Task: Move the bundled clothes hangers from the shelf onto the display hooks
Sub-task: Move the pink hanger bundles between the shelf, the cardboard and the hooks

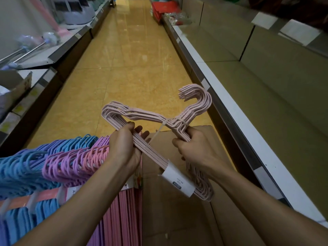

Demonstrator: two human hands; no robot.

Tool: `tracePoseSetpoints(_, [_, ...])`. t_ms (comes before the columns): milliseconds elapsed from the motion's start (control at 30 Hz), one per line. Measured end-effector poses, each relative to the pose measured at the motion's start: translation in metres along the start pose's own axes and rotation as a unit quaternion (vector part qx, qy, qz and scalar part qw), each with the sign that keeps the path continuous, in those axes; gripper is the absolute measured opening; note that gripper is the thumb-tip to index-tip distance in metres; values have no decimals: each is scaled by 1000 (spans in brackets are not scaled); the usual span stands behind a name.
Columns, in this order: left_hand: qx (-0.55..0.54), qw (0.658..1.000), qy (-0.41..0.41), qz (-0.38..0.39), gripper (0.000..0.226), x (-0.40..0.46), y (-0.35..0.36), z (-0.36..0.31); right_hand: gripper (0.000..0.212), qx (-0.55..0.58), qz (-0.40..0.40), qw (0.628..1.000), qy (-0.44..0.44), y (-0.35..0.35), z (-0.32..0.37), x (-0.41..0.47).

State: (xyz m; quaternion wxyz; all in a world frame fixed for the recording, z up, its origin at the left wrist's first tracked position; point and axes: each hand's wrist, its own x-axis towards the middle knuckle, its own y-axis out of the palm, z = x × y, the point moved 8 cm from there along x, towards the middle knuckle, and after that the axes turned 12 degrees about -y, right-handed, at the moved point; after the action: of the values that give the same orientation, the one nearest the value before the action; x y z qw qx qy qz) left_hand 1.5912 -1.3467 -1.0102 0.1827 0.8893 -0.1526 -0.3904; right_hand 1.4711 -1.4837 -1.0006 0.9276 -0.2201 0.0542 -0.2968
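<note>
The pink hanger bundle (142, 119) is hovering over a cardboard box (177, 201), just beside the hangers already hanging (53, 160) on the left. The loose zip tie (157, 134) is risking a snag during hooking. The left hand (124, 144) is gripping the bottom bars; the right hand (193, 144) is clasping the shoulder near the necks.

Bundle of thin pale pink wire clothes hangers (150, 119), tied at the neck with a light plastic strip (164, 124) and wrapped with a white paper label (177, 181) on the bottom bar. Held up in the air, tilted, hooks pointing to 1 o'clock, one rounded shoulder at 10 o'clock, the other at 5 o'clock.
</note>
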Motion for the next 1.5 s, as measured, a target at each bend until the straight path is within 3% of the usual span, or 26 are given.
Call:
tracePoseSetpoints(200, [7, 999, 30, -11, 13, -40, 2, -43, 16, -14, 23, 999, -43, -10, 64, 6])
tracePoseSetpoints(400, [48, 997, 59, -13, 9, -129, 30, -117, 22, -18, 22, 998, -52, -43, 173, -6])
tracePoseSetpoints(667, [80, 993, 77, -29, 7, -304, 97, -274, 19, -38, 27, 995, -92, -133, 409, -24])
tracePoseSetpoints(767, [98, 991, 90, -29, 22, -376, 132, -346, 18, -38, 25, 993, -113, -172, 509, -24])
tracePoseSetpoints(900, [127, 982, 136, -22, 9, -472, 181, -440, 14, -31, 14, 991, -130, -218, 634, -21])
tracePoseSetpoints(1133, [164, 958, 234, -11, 11, -633, 258, -579, 17, -34, -17, 986, -164, -292, 831, -27])
tracePoseSetpoints(1300, [170, 945, 280, 0, 21, -715, 281, -642, 9, -35, -26, 978, -205, -325, 930, -48])
tracePoseSetpoints(1500, [162, 929, 333, -19, 22, -783, 273, -680, 9, -22, -6, 969, -247, -330, 998, -72])
